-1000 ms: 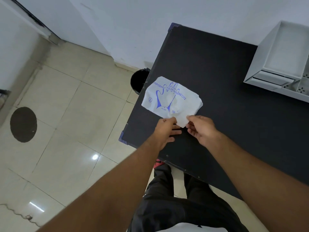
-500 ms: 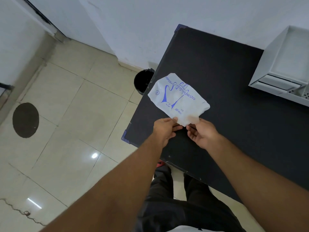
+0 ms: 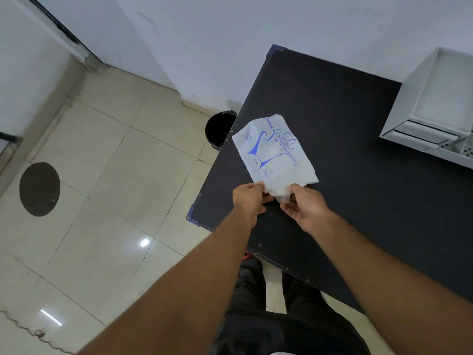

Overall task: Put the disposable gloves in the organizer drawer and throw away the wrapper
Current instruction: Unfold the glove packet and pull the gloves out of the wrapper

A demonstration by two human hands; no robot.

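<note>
A person stands at a black table. Both hands, left hand and right hand, pinch the near edge of a glove wrapper above the table, probably to tear it open. The organizer and a bin wait nearby.

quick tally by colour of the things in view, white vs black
white: 2 - glove packet, organizer
black: 2 - table, bin
total: 4
Left hand and right hand pinch the packet's near end.
</note>
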